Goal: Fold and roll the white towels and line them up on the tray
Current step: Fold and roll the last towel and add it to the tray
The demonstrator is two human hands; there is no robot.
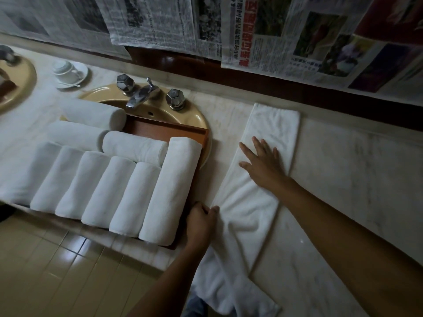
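1. On the worktop (343, 179), just right of the tray (183, 131), a white towel (274, 124) lies folded into a long strip. It runs from near the back edge to the front edge, where its near end spills over and hangs.
2. The right hand (263, 165) lies flat on the middle of the strip, fingers straight and spread, holding nothing and only pressing.
3. The left hand (200, 221) has its fingers curled round a bunch of the towel's left edge, close to the front edge beside the tray.
4. To my eye the step is squaring the fold. I would draw that bunched edge taut and level with the far part while the flat hand pins the cloth, then smooth it toward the front edge before rolling.
5. The far half looks flat and neat. The near half is creased and gathered, and in this dim light I cannot quite tell how many layers it has.
6. Rolled towels (128, 191) already sit side by side across the tray, and a few more lie crosswise behind them.
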